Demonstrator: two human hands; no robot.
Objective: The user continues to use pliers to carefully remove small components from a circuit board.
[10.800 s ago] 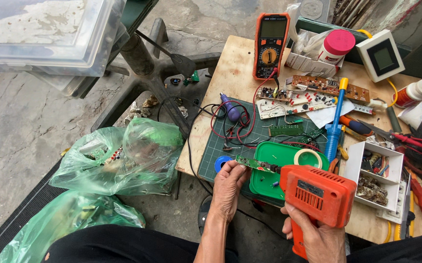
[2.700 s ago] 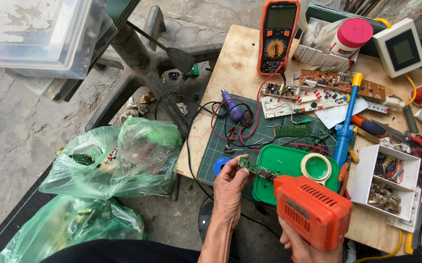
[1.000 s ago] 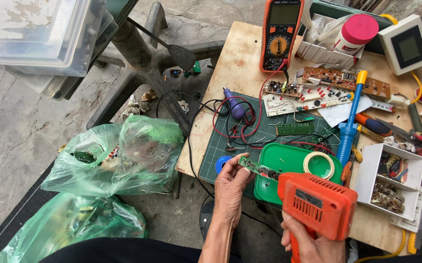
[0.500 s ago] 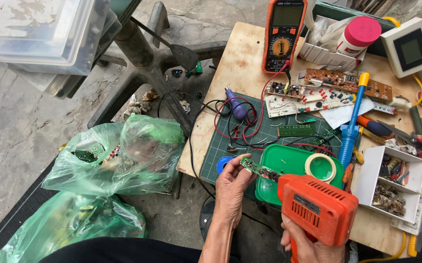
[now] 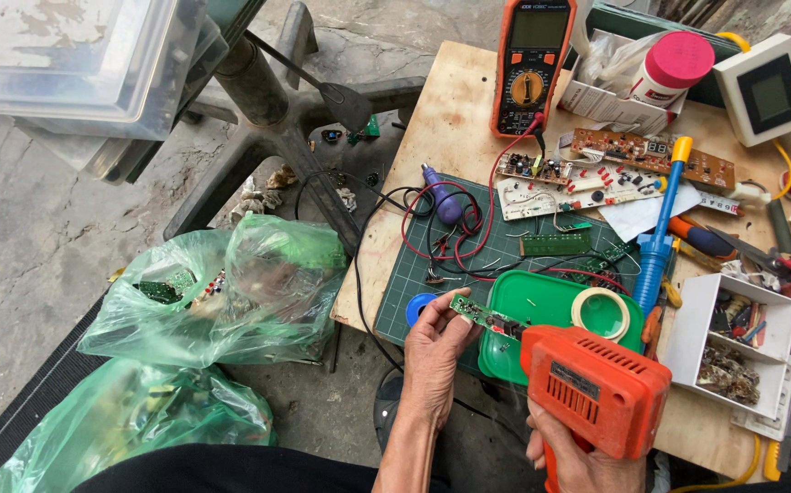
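My left hand pinches the board while my right hand grips the heat gun, desoldering; the nozzle needs steady aim.

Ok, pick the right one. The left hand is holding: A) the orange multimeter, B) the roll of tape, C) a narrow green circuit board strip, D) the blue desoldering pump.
C: the left hand pinches a narrow green circuit board strip at the edge of the green tray, while the right hand grips the orange heat gun pointed at it.
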